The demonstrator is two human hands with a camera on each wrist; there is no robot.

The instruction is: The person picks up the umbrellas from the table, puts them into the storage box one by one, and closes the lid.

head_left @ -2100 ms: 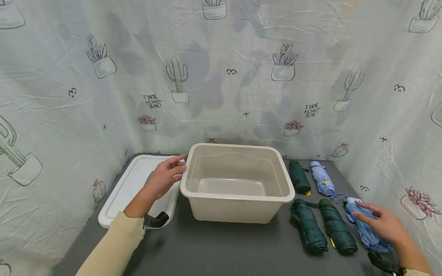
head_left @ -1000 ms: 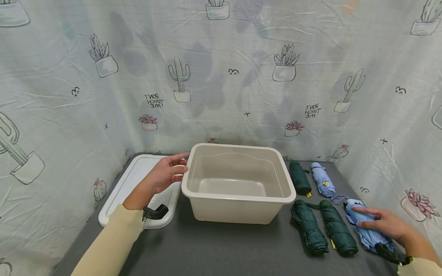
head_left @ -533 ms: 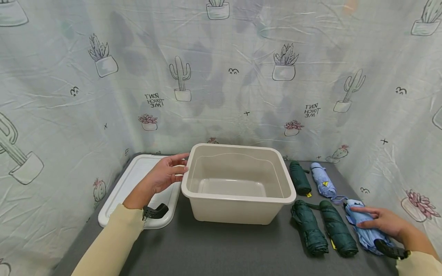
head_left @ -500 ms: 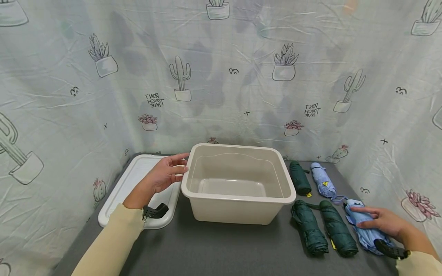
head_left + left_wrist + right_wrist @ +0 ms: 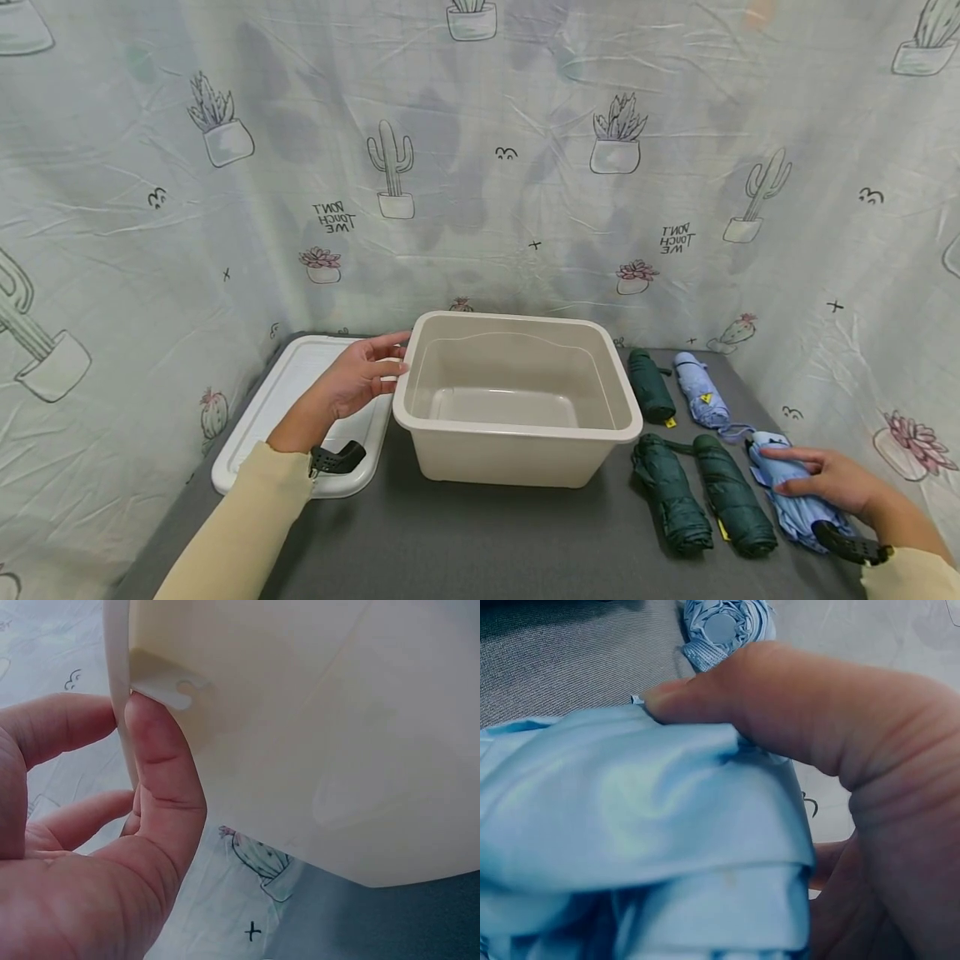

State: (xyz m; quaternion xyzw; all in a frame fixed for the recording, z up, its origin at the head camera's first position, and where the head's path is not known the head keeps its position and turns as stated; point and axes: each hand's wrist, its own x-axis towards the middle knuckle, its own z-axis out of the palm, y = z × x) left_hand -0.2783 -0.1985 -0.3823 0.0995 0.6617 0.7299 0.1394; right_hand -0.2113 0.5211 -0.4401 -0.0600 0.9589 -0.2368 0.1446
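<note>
The right hand [image 5: 828,485] lies over the near light-blue folded umbrella [image 5: 787,500] at the right edge of the grey table [image 5: 487,542], thumb on the inner side and fingers curled over the top; the right wrist view shows the thumb [image 5: 795,705] pressed into the loose blue cloth, so the hand grips fabric as much as the shaft beneath. The umbrella rests on the table, not lifted, just beside two dark green umbrellas [image 5: 705,496], with one more green and a second light-blue umbrella [image 5: 699,398] farther back. The left hand [image 5: 360,379] rests against the left end of the beige tub [image 5: 517,450], fingers fairly straight; the left wrist view shows a fingertip [image 5: 154,735] tucked under the tub's rim, steadying rather than clasping it. The tub stands open in the middle, and its white lid [image 5: 285,408] lies flat to the left under that arm. To my eye, doing this well means closing the right hand round the whole bundle, not just the slack folds, since the cloth looks slippery and could unroll or slide off. A lift straight up would, I think, clear the neighbouring green umbrella and its strap. The steadying hand seems well placed, low enough to leave the tub's opening free.
</note>
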